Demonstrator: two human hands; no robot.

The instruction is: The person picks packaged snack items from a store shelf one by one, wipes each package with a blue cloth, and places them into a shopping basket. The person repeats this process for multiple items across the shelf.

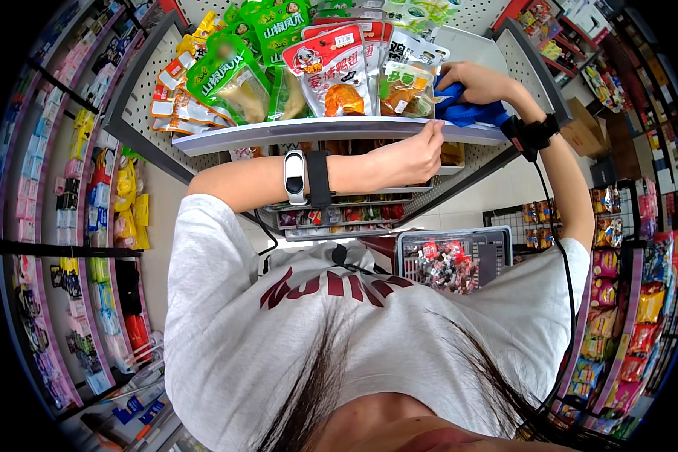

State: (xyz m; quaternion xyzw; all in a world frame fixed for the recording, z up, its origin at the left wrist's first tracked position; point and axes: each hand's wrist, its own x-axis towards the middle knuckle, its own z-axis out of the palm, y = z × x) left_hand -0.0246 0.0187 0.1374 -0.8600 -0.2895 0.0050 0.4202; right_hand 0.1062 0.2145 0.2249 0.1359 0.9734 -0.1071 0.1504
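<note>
My right hand (474, 83) grips a crumpled blue cloth (464, 112) at the right end of the top shelf. Just left of it, my left hand (426, 152) is at the shelf's pale front lip (327, 129), fingers drawn together; whether they pinch anything is hidden. Beside the cloth stands a small clear-and-green snack packet (405, 90), with a white-and-black packet (415, 50) behind. Further left are red-and-white pouches (333, 70), green pouches of chicken feet (231, 79) and orange-and-white packets (183, 101), all upright or leaning on the shelf.
Perforated dark-framed side panels (534, 73) flank the shelf, and lower shelves (344, 214) hold more packets. A grey plastic basket (453, 230) of small wrapped items is below, near my body. Stocked racks line both sides. A cardboard box (585, 130) stands at right. Cables hang from both wrists.
</note>
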